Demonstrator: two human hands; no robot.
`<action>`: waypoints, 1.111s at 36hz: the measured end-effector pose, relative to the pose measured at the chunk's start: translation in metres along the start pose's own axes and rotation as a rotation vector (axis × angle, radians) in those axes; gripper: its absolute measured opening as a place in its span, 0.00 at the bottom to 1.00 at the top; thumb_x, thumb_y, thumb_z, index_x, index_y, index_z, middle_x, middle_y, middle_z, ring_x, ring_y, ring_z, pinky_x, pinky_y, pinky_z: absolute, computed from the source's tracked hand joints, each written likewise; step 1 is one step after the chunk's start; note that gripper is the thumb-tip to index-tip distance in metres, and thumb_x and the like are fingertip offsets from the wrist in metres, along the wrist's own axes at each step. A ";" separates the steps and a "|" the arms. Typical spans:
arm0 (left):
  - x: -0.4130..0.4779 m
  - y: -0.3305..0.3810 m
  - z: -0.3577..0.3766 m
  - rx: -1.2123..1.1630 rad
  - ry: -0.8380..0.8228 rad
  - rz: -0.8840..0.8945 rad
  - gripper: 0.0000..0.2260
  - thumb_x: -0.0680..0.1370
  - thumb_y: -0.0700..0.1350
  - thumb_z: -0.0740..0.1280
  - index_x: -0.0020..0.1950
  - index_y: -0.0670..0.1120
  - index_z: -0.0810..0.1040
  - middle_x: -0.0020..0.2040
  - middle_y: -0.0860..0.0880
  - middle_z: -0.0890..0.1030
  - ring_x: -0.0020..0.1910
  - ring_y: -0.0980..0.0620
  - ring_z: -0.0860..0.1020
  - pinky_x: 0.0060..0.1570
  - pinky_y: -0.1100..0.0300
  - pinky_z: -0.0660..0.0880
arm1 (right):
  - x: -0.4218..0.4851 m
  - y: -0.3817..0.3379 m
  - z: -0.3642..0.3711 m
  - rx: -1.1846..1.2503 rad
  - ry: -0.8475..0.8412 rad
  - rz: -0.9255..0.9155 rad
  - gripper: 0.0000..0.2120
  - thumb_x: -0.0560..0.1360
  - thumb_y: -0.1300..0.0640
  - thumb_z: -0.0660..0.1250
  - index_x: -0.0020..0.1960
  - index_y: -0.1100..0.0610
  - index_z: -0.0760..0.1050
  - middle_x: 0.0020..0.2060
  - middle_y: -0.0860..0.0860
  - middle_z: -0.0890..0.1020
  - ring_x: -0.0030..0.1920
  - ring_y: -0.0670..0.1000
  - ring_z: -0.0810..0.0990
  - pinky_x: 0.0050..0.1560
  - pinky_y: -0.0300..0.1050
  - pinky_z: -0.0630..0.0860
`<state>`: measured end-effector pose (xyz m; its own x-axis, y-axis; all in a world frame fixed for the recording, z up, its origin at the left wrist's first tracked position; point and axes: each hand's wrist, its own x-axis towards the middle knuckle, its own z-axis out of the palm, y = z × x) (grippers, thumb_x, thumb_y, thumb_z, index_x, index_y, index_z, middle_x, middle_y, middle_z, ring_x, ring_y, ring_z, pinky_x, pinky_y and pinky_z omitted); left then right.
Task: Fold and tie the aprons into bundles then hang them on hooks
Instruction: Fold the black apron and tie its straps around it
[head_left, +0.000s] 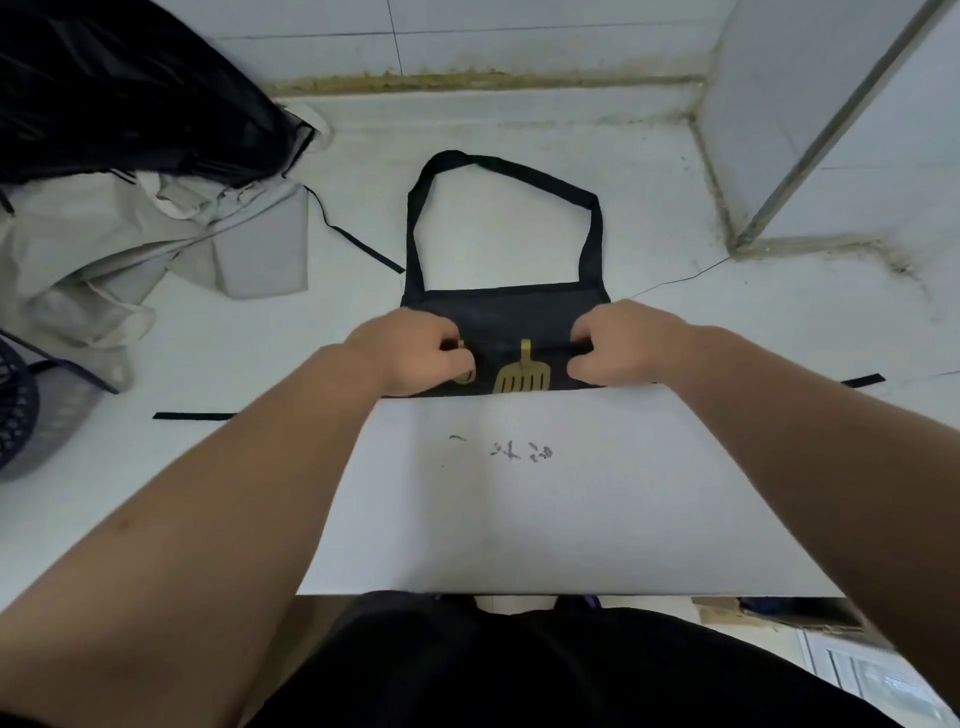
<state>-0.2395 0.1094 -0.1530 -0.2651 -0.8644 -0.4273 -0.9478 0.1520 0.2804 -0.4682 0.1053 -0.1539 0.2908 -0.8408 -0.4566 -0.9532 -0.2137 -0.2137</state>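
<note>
A black apron (514, 317) with a gold spatula print (522, 376) lies folded on the white counter, its neck loop (498, 171) spread out toward the wall. My left hand (410, 353) grips the folded edge on the left. My right hand (618, 345) pinches the same fold on the right. One black tie strap (195, 416) runs out to the left under my left forearm, another strap end (865, 381) shows at the right. The apron's near part is hidden behind a white board (561, 499).
A heap of beige aprons (135, 249) and black aprons (119, 88) lies at the back left. A dark mesh basket (21, 410) sits at the left edge. A tiled wall corner and metal frame (810, 156) stand at the right. The counter (753, 338) is white.
</note>
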 end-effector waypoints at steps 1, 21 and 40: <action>0.003 -0.002 -0.003 0.092 0.043 0.010 0.13 0.79 0.57 0.59 0.51 0.49 0.75 0.39 0.52 0.74 0.44 0.49 0.73 0.40 0.57 0.68 | 0.002 0.001 -0.002 -0.031 0.020 0.009 0.06 0.73 0.52 0.62 0.46 0.52 0.74 0.38 0.47 0.76 0.42 0.53 0.75 0.36 0.41 0.68; 0.002 -0.002 0.064 0.255 0.171 0.043 0.44 0.70 0.74 0.56 0.78 0.54 0.44 0.75 0.51 0.57 0.71 0.46 0.58 0.67 0.49 0.56 | 0.008 -0.003 0.049 -0.216 0.076 0.052 0.49 0.67 0.23 0.55 0.76 0.51 0.47 0.74 0.54 0.59 0.71 0.58 0.62 0.69 0.57 0.57; 0.005 0.005 0.041 0.276 -0.003 0.126 0.41 0.65 0.72 0.66 0.72 0.53 0.62 0.72 0.51 0.63 0.71 0.49 0.63 0.73 0.42 0.48 | 0.002 -0.007 0.037 -0.178 -0.042 -0.078 0.45 0.65 0.28 0.66 0.72 0.54 0.59 0.72 0.55 0.61 0.69 0.57 0.65 0.70 0.52 0.60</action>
<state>-0.2529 0.1254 -0.1895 -0.3840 -0.8292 -0.4062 -0.9196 0.3830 0.0875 -0.4575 0.1235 -0.1853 0.3643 -0.7977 -0.4807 -0.9260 -0.3651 -0.0960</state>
